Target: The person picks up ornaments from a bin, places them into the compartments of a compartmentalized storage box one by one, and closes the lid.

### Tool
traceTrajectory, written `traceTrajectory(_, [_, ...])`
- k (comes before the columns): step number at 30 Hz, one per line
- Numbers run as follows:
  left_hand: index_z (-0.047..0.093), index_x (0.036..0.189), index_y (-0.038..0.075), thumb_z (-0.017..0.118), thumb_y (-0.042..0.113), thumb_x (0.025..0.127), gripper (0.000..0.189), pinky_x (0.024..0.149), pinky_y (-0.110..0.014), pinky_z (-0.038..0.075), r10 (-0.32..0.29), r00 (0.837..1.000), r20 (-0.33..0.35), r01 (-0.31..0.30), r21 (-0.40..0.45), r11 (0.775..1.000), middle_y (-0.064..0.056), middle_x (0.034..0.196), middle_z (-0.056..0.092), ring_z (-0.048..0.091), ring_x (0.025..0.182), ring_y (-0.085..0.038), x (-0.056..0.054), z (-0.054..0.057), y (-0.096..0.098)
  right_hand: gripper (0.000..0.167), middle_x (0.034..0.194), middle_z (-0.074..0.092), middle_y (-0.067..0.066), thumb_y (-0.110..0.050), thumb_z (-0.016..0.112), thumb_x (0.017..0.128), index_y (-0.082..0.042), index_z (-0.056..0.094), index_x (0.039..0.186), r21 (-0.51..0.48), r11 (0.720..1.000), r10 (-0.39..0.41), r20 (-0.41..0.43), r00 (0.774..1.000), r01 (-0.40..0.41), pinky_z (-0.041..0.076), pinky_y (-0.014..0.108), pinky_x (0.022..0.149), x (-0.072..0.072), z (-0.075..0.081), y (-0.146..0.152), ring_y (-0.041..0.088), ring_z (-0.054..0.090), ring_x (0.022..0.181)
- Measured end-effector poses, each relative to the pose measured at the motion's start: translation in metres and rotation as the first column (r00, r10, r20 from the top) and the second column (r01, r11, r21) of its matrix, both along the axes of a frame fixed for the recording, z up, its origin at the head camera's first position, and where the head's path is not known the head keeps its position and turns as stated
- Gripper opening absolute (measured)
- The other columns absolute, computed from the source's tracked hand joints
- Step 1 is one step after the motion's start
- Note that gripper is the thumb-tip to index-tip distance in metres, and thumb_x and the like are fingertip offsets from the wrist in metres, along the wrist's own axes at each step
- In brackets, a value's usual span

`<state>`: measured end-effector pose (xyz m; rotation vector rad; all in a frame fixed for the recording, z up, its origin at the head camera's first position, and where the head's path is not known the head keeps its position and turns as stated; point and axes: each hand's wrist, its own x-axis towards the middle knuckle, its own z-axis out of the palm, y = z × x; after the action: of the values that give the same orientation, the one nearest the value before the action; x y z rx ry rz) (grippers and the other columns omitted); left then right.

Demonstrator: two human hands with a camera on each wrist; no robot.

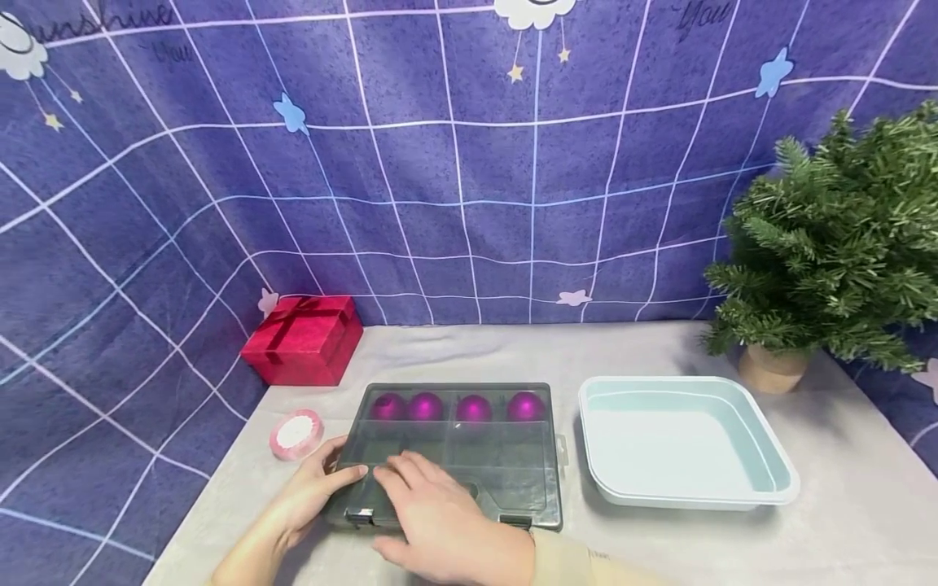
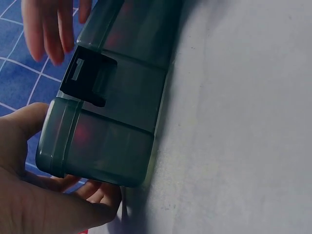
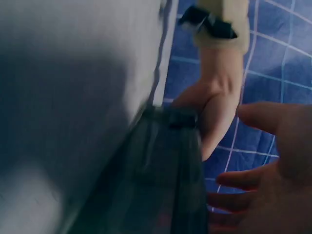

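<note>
A dark translucent plastic compartment box (image 1: 506, 456) lies on the table with its lid down. Four shiny purple balls, among them one ball (image 1: 525, 406) at the right, show through the lid along its far row. My left hand (image 1: 311, 488) grips the box's left end, thumb over the lid and fingers round the side. In the left wrist view a black latch (image 2: 90, 75) sits on the front side, near that hand. Over the front left part of the lid is my right hand (image 1: 440, 521), its fingers extended and thumb apart, holding nothing.
Right of the box stands a pale blue tray (image 1: 689, 498). A small potted fir tree (image 1: 835, 260) rises behind it at the right. At the back left sits a red gift box (image 1: 304, 346), with a pink ribbon roll (image 1: 296, 435) in front of it. Grid-patterned blue cloth hangs behind.
</note>
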<state>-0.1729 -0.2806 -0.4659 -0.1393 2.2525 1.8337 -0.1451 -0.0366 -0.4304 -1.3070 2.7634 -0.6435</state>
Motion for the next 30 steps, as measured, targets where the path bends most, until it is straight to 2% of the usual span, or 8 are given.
traceTrajectory(3, [0.029, 0.153, -0.008, 0.068, 0.011, 0.095, 0.072, 0.080, -0.031, 0.056, 0.006, 1.000, -0.006, -0.006, 0.000, 1.000, -0.026, 0.136, 0.050, 0.061, 0.103, -0.023, -0.002, -0.002, 0.003, 0.084, 0.162, 0.033, 0.013, -0.059, 0.064, 0.094, -0.008, 0.039, 0.156, 0.139, 0.987, -0.077, -0.039, 0.996, 0.082, 0.031, 0.046, 0.117, -0.008, -0.005, -0.007, 0.028, 0.025, 0.151])
traceTrajectory(7, [0.031, 0.152, -0.008, 0.068, 0.010, 0.094, 0.071, 0.080, -0.030, 0.056, 0.022, 1.000, -0.004, -0.022, -0.005, 1.000, -0.026, 0.137, 0.050, 0.061, 0.103, -0.023, -0.002, -0.004, 0.003, 0.092, 0.165, 0.026, 0.014, -0.066, 0.061, 0.092, -0.007, 0.037, 0.157, 0.211, 0.965, -0.143, -0.069, 0.987, 0.155, 0.026, 0.046, 0.120, -0.014, -0.015, -0.017, 0.028, 0.019, 0.153])
traceTrajectory(12, [0.031, 0.152, -0.008, 0.067, 0.009, 0.095, 0.070, 0.080, -0.031, 0.056, 0.022, 1.000, -0.006, -0.022, 0.001, 1.000, -0.025, 0.134, 0.052, 0.062, 0.102, -0.022, -0.002, -0.005, 0.002, 0.097, 0.165, 0.024, 0.014, -0.072, 0.056, 0.091, -0.006, 0.034, 0.158, 0.226, 0.951, -0.187, -0.130, 0.974, 0.213, 0.025, 0.046, 0.120, -0.016, -0.023, -0.029, 0.028, 0.017, 0.153])
traceTrajectory(15, [0.030, 0.152, -0.008, 0.067, 0.009, 0.095, 0.070, 0.081, -0.031, 0.057, 0.016, 1.000, -0.007, -0.016, 0.011, 1.000, -0.024, 0.133, 0.052, 0.062, 0.102, -0.022, -0.001, -0.005, 0.001, 0.098, 0.165, 0.024, 0.015, -0.073, 0.054, 0.091, -0.006, 0.033, 0.159, 0.231, 0.944, -0.207, -0.139, 0.968, 0.235, 0.024, 0.047, 0.120, -0.015, -0.025, -0.032, 0.029, 0.017, 0.153])
traceTrajectory(25, [0.030, 0.151, -0.008, 0.067, 0.008, 0.095, 0.069, 0.080, -0.032, 0.057, 0.010, 1.000, -0.018, -0.009, 0.039, 0.999, -0.025, 0.132, 0.053, 0.063, 0.101, -0.022, -0.001, -0.006, 0.000, 0.097, 0.165, 0.026, 0.013, -0.072, 0.057, 0.089, -0.008, 0.036, 0.158, 0.209, 0.938, -0.258, -0.107, 0.960, 0.275, 0.022, 0.046, 0.121, -0.014, -0.022, -0.037, 0.027, 0.019, 0.153])
traceTrajectory(30, [0.027, 0.152, -0.010, 0.065, 0.008, 0.096, 0.070, 0.080, -0.033, 0.058, -0.017, 1.000, -0.026, 0.018, 0.049, 0.999, -0.026, 0.133, 0.052, 0.063, 0.100, -0.021, -0.001, -0.005, -0.001, 0.095, 0.165, 0.026, 0.012, -0.071, 0.057, 0.089, -0.008, 0.036, 0.158, 0.209, 0.937, -0.265, -0.095, 0.960, 0.279, 0.022, 0.048, 0.120, -0.014, -0.023, -0.040, 0.027, 0.018, 0.153])
